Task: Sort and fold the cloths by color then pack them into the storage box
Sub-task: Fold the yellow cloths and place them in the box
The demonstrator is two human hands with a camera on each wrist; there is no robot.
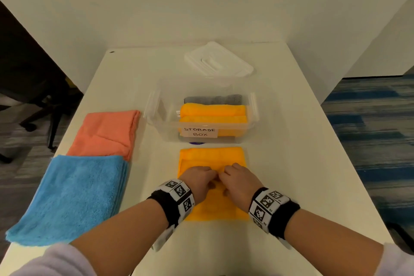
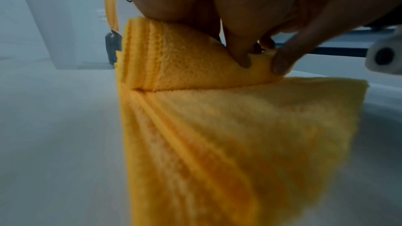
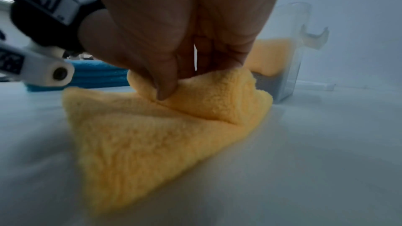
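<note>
- The left hand and the right hand sit side by side, nearly touching, on the middle of the yellow cloth; each grip is narrow, thumb and fingers pinching a raised fold of that cloth.
- The left wrist view shows the fingertips pinching the turned-over layer; the right wrist view shows the thumb pressing a puckered ridge.
- The cloth lies flat on the desk, its long axis running from 6 to 12 o'clock, with the far edge beyond the knuckles and the near edge under the wrists.
- The storage box stands open just beyond the cloth at 12 o'clock, already holding folded yellow cloths and a grey cloth; both hands are about equally near it.
- Judged from this, the fold in hand travels along that long axis, and the packing move then goes straight ahead.
- The lid lies behind the box; the orange cloth at 10 o'clock and the blue cloth at 9 o'clock wait unpacked.
</note>
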